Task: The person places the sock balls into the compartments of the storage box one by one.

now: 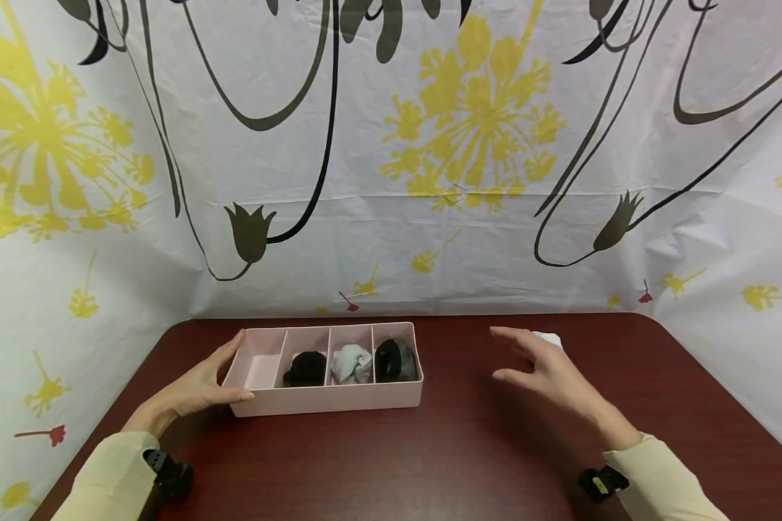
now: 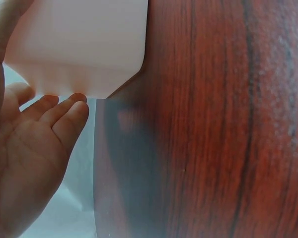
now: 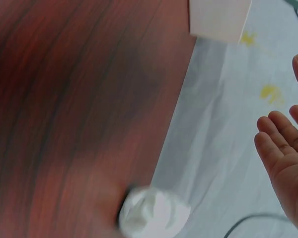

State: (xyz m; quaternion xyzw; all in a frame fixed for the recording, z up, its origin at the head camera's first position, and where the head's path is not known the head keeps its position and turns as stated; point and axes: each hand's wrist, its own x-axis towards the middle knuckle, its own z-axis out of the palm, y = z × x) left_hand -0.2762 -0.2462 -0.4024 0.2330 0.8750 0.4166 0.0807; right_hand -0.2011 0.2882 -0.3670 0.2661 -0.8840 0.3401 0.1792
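A pale pink organizer box [image 1: 326, 400] with several compartments in a row stands on the table. My left hand [image 1: 198, 383] grips its left end, thumb on the front wall and fingers against the end wall; in the left wrist view the fingertips [image 2: 78, 105] touch that wall. From the left, one compartment is bare, then come a black bundle [image 1: 306, 369], a light grey crumpled cloth bundle [image 1: 352, 364] and a black and dark grey bundle [image 1: 396, 360]. Held over the table at right, my right hand [image 1: 554, 373] has its fingers extended around nothing. Behind it lies a white bundle [image 3: 154, 214], mostly hidden in the head view.
The dark red wooden table [image 1: 391, 463] has rounded far corners. A white sheet [image 1: 430, 253] with yellow and grey flower prints hangs behind it and along both sides. Black devices [image 1: 169, 474] are strapped at both wrists.
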